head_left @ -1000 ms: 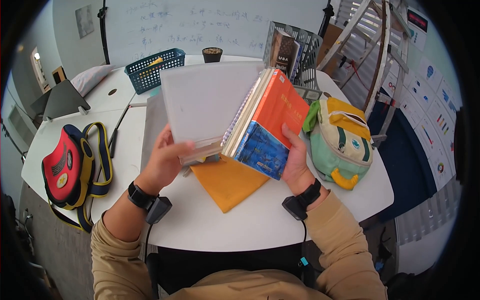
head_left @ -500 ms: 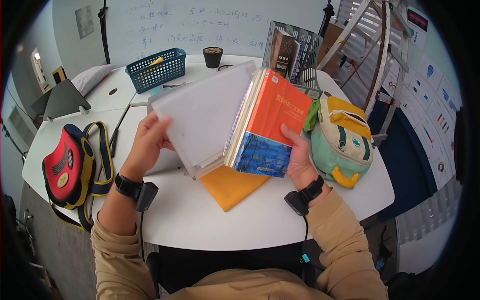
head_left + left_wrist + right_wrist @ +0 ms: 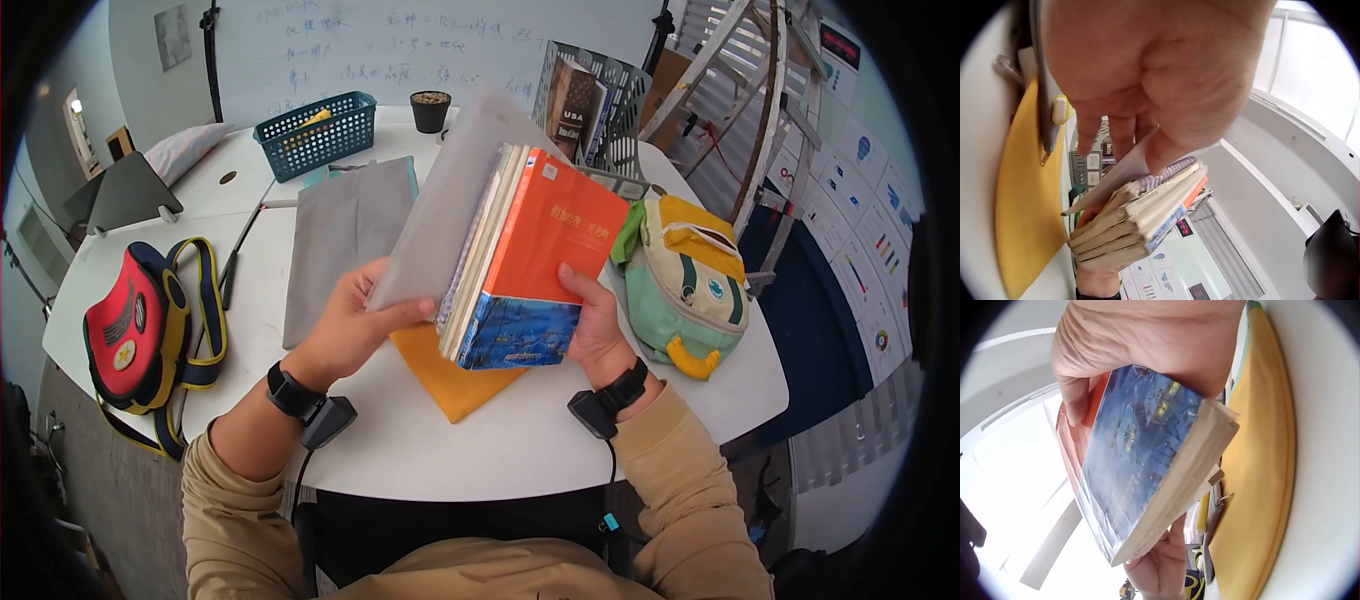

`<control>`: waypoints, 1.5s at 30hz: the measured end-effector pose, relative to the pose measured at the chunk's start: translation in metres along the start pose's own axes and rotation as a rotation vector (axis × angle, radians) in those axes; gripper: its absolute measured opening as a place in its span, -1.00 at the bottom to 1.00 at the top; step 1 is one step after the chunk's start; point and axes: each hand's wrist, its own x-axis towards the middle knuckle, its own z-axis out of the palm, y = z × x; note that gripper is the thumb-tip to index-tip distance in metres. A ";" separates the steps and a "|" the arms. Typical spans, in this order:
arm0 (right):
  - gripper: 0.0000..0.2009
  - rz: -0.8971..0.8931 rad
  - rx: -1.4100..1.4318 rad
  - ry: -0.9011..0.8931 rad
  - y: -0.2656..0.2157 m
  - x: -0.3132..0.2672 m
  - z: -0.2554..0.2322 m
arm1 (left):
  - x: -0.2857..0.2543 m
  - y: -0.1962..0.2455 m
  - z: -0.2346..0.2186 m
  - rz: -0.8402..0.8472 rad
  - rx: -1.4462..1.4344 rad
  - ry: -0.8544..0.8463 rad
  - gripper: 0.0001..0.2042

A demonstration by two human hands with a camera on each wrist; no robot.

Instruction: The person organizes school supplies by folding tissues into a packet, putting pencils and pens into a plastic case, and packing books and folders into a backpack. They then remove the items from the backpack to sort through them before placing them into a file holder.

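My right hand (image 3: 598,322) grips a stack of books (image 3: 545,240), an orange and blue cover facing up, its thumb on that cover. In the right wrist view the blue part (image 3: 1141,437) and the page edges show beneath the palm. My left hand (image 3: 355,325) pinches a translucent whitish folder (image 3: 440,215) by its lower edge, thumb on top. The folder leans against the left side of the stack, beside a spiral-bound notebook (image 3: 1175,172). A yellow-orange envelope (image 3: 455,385) lies on the table under the stack.
A grey folder (image 3: 350,230) lies left of the stack. Behind are a teal basket (image 3: 320,143), a small pot (image 3: 430,115) and a grey basket (image 3: 625,130) with books. A red bag (image 3: 125,325) is at left, a green and yellow backpack (image 3: 690,290) at right.
The translucent folder has swung up and right against the books, uncovering the grey folder. My left hand first moved out along it, then back to its lower edge. The right hand keeps its grip.
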 end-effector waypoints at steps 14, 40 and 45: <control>-0.55 -0.212 -0.503 -0.079 0.005 -0.004 0.012 | -0.006 -0.008 0.033 0.367 0.869 0.124 0.17; -0.30 -0.281 -0.867 -0.248 0.023 -0.012 0.000 | 0.000 -0.031 0.054 0.332 0.494 0.145 -0.10; -0.04 -0.386 -0.921 -0.268 0.022 -0.004 0.008 | -0.004 -0.020 0.051 0.354 0.571 0.163 -0.20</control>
